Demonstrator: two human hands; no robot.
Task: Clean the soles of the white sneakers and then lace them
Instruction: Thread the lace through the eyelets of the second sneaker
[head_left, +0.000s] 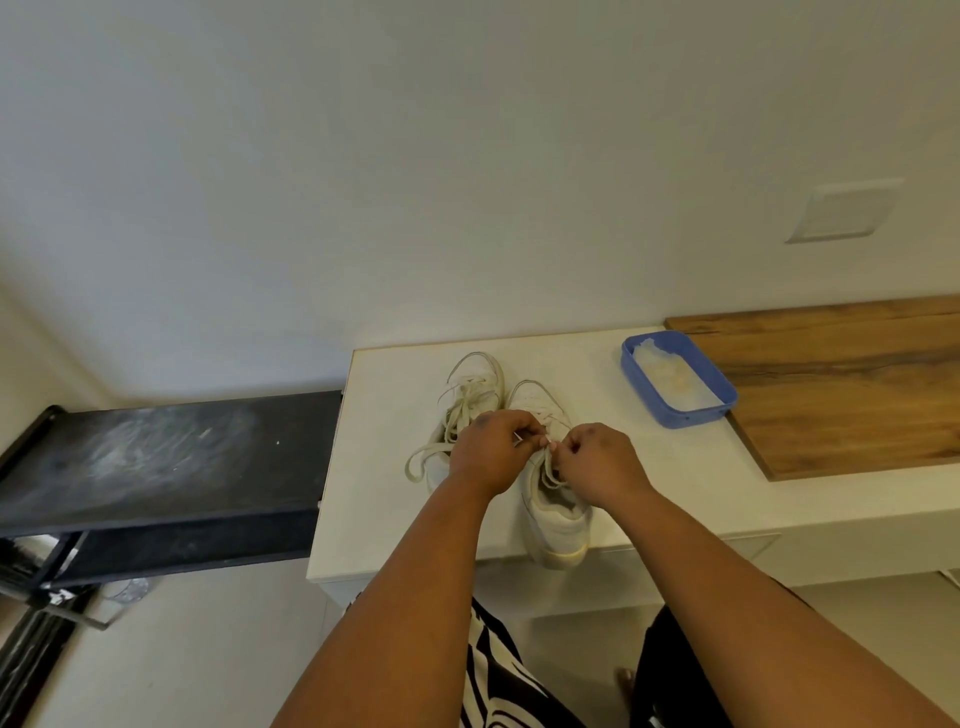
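Observation:
Two white sneakers stand side by side on a white counter (675, 493), toes pointing away from me. The left sneaker (475, 384) has loose laces trailing off its left side. Over the right sneaker (558, 519) my left hand (488, 452) and my right hand (597, 460) meet, each pinching a piece of its white lace (545, 470) between thumb and fingertips. The heel of the right sneaker reaches the counter's front edge. My hands hide the middle of both shoes.
A blue plastic tub (724, 402) holding a whitish cloth or foam sits to the right of the shoes, beside a wooden board (857, 389). A black shoe rack (156, 462) stands left of the counter. The wall lies close behind.

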